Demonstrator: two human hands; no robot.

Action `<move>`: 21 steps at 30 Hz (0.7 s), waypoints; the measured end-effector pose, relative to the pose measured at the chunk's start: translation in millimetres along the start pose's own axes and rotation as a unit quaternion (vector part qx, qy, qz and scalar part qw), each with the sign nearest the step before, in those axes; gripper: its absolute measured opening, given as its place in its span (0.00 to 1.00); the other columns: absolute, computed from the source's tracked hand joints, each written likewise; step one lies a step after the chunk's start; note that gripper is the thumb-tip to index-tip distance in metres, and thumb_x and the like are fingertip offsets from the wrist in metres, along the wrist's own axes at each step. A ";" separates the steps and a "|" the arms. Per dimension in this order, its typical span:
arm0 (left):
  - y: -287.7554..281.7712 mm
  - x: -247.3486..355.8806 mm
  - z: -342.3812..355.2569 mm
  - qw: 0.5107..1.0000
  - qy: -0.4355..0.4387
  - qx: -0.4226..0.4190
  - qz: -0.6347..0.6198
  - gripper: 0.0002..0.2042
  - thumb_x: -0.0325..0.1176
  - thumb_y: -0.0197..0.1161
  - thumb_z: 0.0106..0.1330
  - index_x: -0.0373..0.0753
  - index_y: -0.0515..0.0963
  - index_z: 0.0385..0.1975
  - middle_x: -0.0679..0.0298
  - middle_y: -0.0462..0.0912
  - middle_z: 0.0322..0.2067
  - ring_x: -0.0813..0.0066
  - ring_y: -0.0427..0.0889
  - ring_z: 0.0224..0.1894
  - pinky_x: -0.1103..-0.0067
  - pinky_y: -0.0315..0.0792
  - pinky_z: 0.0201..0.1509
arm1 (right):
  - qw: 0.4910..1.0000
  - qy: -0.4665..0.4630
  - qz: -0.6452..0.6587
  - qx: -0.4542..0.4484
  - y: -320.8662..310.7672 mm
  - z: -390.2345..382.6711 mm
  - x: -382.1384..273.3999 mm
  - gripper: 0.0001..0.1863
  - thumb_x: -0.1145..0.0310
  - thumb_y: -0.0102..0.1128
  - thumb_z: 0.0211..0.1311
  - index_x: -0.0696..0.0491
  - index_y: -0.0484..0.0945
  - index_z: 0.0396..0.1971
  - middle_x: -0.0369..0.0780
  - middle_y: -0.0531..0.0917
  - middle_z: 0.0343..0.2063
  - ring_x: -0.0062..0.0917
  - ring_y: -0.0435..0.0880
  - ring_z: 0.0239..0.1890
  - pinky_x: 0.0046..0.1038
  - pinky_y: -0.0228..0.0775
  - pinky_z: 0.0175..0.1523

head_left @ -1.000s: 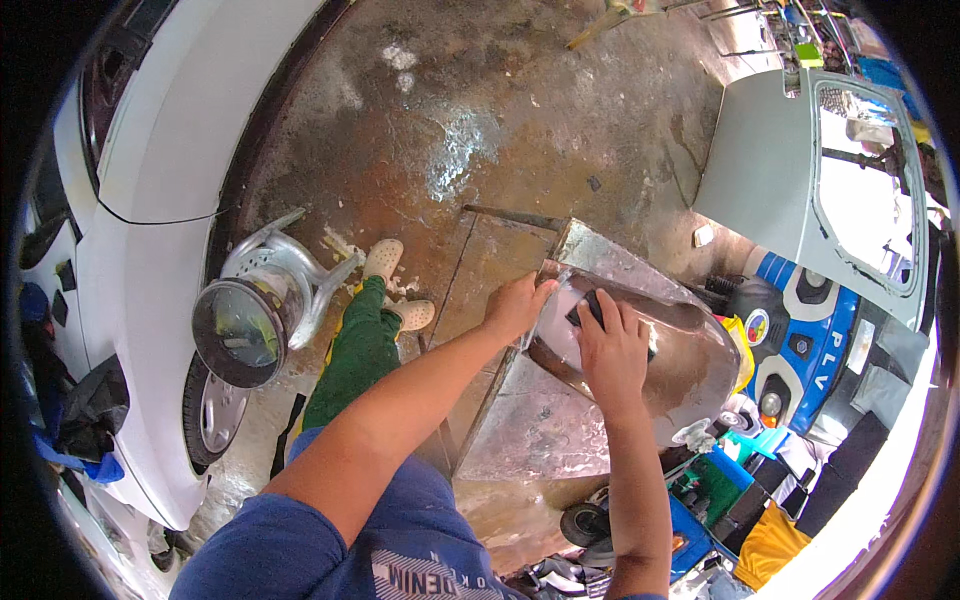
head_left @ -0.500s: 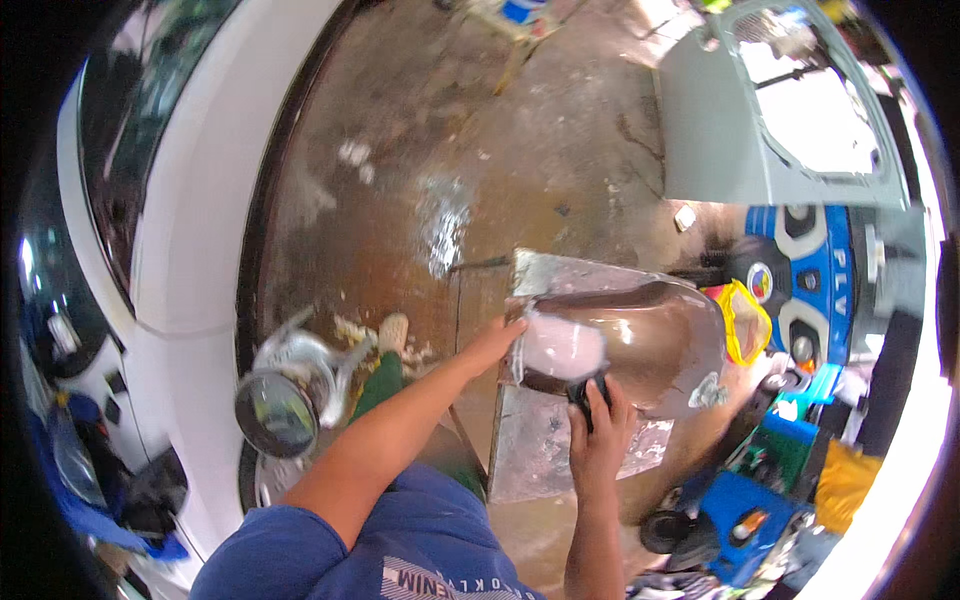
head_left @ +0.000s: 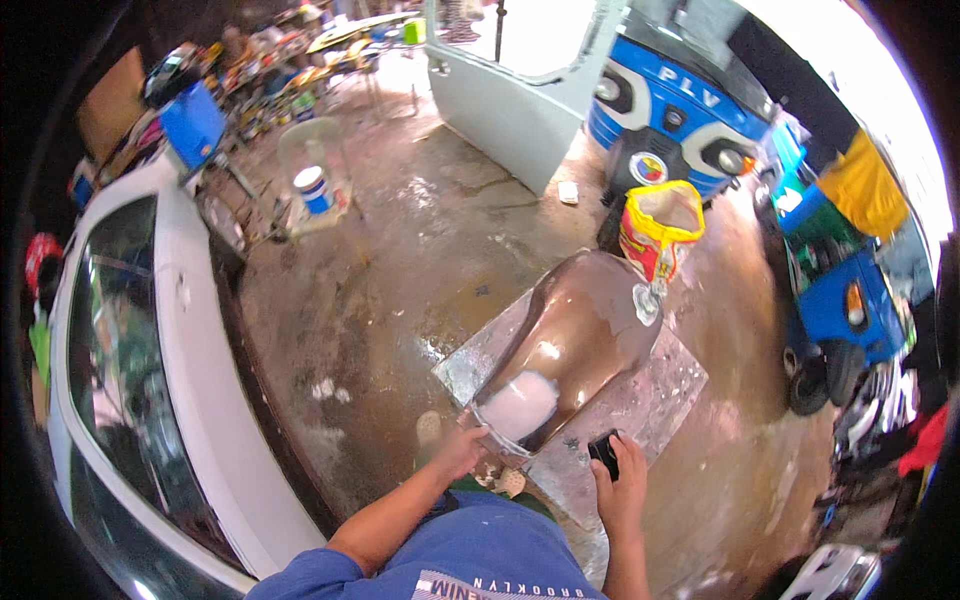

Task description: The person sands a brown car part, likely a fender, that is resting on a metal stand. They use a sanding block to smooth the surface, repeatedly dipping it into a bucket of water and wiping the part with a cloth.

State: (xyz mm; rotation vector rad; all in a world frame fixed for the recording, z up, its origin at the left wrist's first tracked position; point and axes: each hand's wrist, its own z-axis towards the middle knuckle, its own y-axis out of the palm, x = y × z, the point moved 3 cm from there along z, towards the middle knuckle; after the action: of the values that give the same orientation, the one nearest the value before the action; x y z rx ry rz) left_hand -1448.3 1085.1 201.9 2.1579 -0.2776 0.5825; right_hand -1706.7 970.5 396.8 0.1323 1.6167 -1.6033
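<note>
A glossy bronze motorcycle fuel tank [head_left: 585,325] lies on a scuffed, square metal board [head_left: 670,400] below me. Pale whitish filler [head_left: 515,400] covers a patch at its near end. My left hand [head_left: 458,448] grips the tank's near left edge, fingers curled on the rim. My right hand [head_left: 625,480] is closed on a small black block [head_left: 603,455], held right of the tank's near end, over the board and apart from the patch. A yellow-and-red bag [head_left: 650,240] stands just beyond the tank's far end.
A white car [head_left: 210,400] flanks my left. Ahead are a plastic chair [head_left: 295,145] with a bucket [head_left: 312,190] on it, a grey vehicle door [head_left: 500,130] and cluttered shelves. Blue vehicle fronts [head_left: 680,110], wheels [head_left: 840,375] and piled parts line the right.
My right hand has moved the black block off the patch to the right. My left hand still holds the tank's edge. The view has tilted up toward the far clutter.
</note>
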 end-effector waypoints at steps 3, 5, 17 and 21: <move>15.9 27.6 1.7 0.994 -0.082 -0.066 0.013 0.29 0.18 0.56 0.70 0.39 0.63 0.72 0.52 0.78 0.63 0.57 0.79 0.65 0.59 0.75 0.70 | 0.999 0.034 0.041 0.011 17.7 21.3 -44.7 0.27 0.68 0.73 0.60 0.54 0.80 0.60 0.53 0.78 0.62 0.51 0.77 0.64 0.45 0.68 0.70; 10.9 34.3 11.2 0.986 -0.131 -0.097 0.020 0.27 0.18 0.57 0.69 0.34 0.66 0.69 0.52 0.79 0.61 0.56 0.81 0.62 0.58 0.75 0.69 | 1.000 0.009 0.011 0.012 32.3 39.6 -77.4 0.26 0.67 0.73 0.60 0.55 0.80 0.59 0.53 0.78 0.62 0.51 0.76 0.64 0.46 0.68 0.70; 118.6 102.9 15.4 0.948 -0.217 -0.199 -0.124 0.37 0.67 0.36 0.80 0.41 0.67 0.72 0.57 0.76 0.67 0.61 0.77 0.67 0.59 0.69 0.72 | 0.957 -0.137 -0.257 0.010 74.5 136.8 -130.0 0.21 0.66 0.70 0.60 0.42 0.85 0.55 0.44 0.78 0.60 0.42 0.77 0.63 0.47 0.71 0.63; 120.7 104.7 33.9 0.958 -0.203 -0.200 -0.038 0.33 0.62 0.38 0.82 0.39 0.68 0.70 0.56 0.79 0.63 0.59 0.79 0.64 0.54 0.72 0.70 | 0.948 -0.151 -0.280 0.031 68.5 159.6 -137.1 0.19 0.68 0.69 0.60 0.42 0.86 0.53 0.43 0.79 0.59 0.42 0.79 0.60 0.46 0.71 0.61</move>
State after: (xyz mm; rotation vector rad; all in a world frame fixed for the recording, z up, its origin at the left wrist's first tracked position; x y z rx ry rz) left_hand -1394.6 986.0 320.1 1.8628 -0.4883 0.0226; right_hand -1501.9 908.1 452.6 -0.5641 1.4317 -1.9780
